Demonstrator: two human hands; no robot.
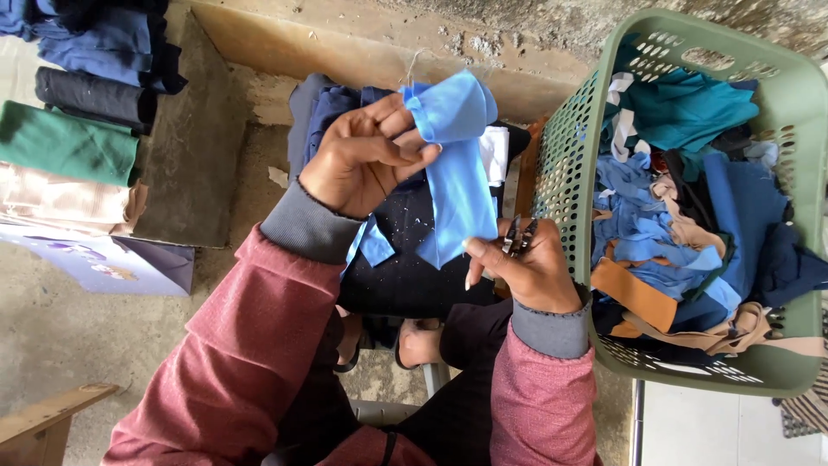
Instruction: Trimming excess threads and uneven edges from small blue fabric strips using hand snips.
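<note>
So my left hand (366, 155) was pinched shut on the top end of a light blue fabric strip (457, 173) — it hung down in front of me over a pile of dark navy cloth (405, 259) on my lap. My right hand (530, 272) was curled around a small pair of thread snips (519, 235), thumb just touching the strip's lower edge. The green laundry basket (569, 147) full of blue, teal and tan scraps sat right beside that hand. Folded garments (69, 147) were stacked off to the left. Risk as I saw it: the snips sat close to my thumb — a slack strip could swing and I'd nick fabric or skin.
</note>
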